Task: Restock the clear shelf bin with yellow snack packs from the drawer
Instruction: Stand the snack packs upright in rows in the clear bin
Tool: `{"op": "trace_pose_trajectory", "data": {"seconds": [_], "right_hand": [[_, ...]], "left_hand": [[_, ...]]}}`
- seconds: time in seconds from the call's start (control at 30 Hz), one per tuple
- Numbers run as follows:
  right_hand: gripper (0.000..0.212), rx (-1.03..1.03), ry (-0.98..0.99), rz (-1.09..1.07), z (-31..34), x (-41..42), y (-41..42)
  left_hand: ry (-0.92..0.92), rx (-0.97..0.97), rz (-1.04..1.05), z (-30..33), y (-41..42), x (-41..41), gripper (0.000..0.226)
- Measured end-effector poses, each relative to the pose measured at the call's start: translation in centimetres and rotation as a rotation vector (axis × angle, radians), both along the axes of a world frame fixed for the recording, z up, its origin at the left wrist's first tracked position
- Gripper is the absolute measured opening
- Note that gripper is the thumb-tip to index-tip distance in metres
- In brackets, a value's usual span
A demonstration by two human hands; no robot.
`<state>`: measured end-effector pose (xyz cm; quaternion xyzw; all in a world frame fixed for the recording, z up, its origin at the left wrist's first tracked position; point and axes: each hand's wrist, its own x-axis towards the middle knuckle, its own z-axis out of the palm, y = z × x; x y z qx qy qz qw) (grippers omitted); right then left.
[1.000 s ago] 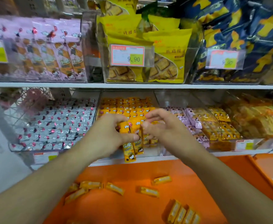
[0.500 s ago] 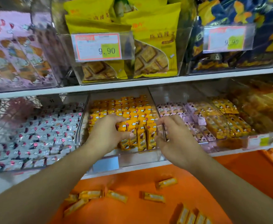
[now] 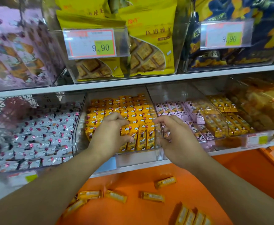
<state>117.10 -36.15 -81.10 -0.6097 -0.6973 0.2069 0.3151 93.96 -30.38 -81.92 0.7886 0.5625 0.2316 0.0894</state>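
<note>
The clear shelf bin (image 3: pixel 133 157) on the lower shelf is packed with rows of yellow snack packs (image 3: pixel 141 135), the front row standing upright. My left hand (image 3: pixel 108 135) reaches into the bin's front and grips the leftmost upright packs, fingers over their tops and thumb on their faces. My right hand (image 3: pixel 175 137) hovers by the bin's right wall with loosely curled fingers and holds nothing. Below, the orange drawer (image 3: pixel 133 213) holds loose yellow packs (image 3: pixel 151 196), with a small stack (image 3: pixel 191 215) at the front right.
A bin of white and pink packs (image 3: pixel 40 135) stands left of the clear bin. A bin of pink and yellow packs (image 3: pixel 191 120) stands to its right. The upper shelf holds large yellow cracker bags (image 3: pixel 151 46) behind a price tag (image 3: pixel 92 44).
Both hands carried packs from above the bin's front edge down into its front row. My right hand then let go and drew off to the right. The view moved closer.
</note>
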Motion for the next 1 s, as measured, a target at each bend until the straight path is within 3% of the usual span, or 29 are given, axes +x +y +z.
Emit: {"op": "trace_pose_trajectory", "data": {"seconds": [0.3, 0.73, 1.0], "right_hand": [[0.055, 0.021, -0.008, 0.001, -0.2, 0.1, 0.1], [0.053, 0.027, -0.021, 0.011, -0.2, 0.1, 0.1], [0.052, 0.036, -0.026, 0.008, -0.1, 0.0, 0.0]], "left_hand": [[0.068, 0.034, 0.006, 0.4, -0.3, -0.1, 0.063], [0.012, -0.003, 0.007, 0.2, -0.7, -0.4, 0.063], [0.289, 0.115, -0.05, 1.3, -0.1, -0.3, 0.088]]}}
